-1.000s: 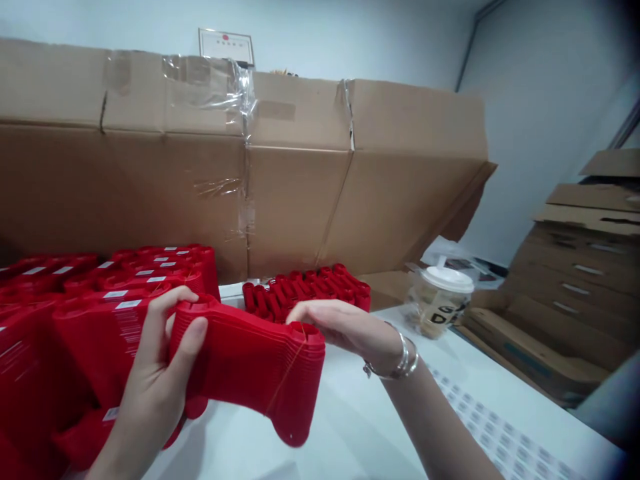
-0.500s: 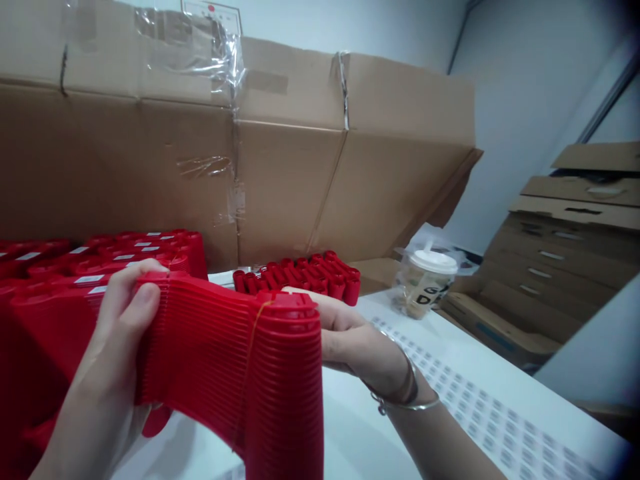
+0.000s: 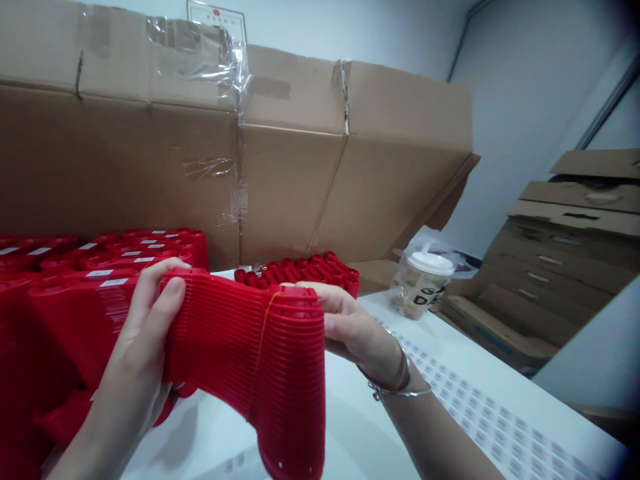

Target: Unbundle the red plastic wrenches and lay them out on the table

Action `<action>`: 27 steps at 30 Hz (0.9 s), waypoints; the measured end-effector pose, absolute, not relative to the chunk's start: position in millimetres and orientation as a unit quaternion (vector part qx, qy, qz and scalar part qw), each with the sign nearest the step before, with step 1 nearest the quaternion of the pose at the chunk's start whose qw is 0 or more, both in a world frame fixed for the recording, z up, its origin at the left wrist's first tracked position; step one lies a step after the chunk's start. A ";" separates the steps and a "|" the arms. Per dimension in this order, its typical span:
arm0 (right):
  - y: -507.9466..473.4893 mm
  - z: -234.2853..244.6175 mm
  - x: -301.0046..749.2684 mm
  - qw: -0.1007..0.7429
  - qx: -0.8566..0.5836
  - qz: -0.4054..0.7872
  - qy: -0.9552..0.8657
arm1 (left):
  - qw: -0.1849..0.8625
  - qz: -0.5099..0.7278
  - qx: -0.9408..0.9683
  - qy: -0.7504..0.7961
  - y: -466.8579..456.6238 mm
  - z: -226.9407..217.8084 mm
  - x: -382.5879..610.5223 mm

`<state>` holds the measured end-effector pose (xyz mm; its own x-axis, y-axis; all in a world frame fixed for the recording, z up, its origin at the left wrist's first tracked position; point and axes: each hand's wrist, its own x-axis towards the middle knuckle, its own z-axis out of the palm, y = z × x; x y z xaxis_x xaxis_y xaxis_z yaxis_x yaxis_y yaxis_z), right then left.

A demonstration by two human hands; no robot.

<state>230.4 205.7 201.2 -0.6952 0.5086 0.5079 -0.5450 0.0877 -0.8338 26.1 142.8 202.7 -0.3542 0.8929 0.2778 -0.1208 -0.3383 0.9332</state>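
Note:
A thick stack of thin red plastic pieces (image 3: 220, 333), ribbed along its side and rounded at the near end, is held up above the white table. An orange rubber band (image 3: 263, 347) runs around it. My left hand (image 3: 145, 333) is closed on the stack's left end, thumb on top. My right hand (image 3: 353, 327), with a silver bangle at the wrist, grips the right end from behind; the stack hides some of its fingertips. Left of my left hand stand several similar red stacks (image 3: 65, 293) with small white labels on top.
Behind stands a large taped cardboard box (image 3: 290, 180). Smaller red bundles (image 3: 300, 273) lie before it. A lidded cup (image 3: 425, 280) in a clear bag stands at the right. Sheets of printed labels (image 3: 480, 407) lie on the white table (image 3: 340, 427). Cardboard boxes (image 3: 560, 253) are stacked further right.
The held stack has moved a little right and up, showing its rounded lower end. My left hand has shifted right with it; both hands keep their grip.

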 end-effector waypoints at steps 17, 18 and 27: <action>200.1 240.1 253.9 0.517 -0.121 0.629 -0.567 | 0.180 0.641 0.549 0.505 154.4 185.6 18.0; 201.0 238.7 251.9 0.515 -0.153 0.626 -0.566 | 0.177 0.633 0.560 0.505 154.0 185.2 18.0; 216.4 225.9 254.0 0.535 -0.241 0.544 -0.599 | 0.174 0.582 0.578 0.545 149.6 191.3 17.5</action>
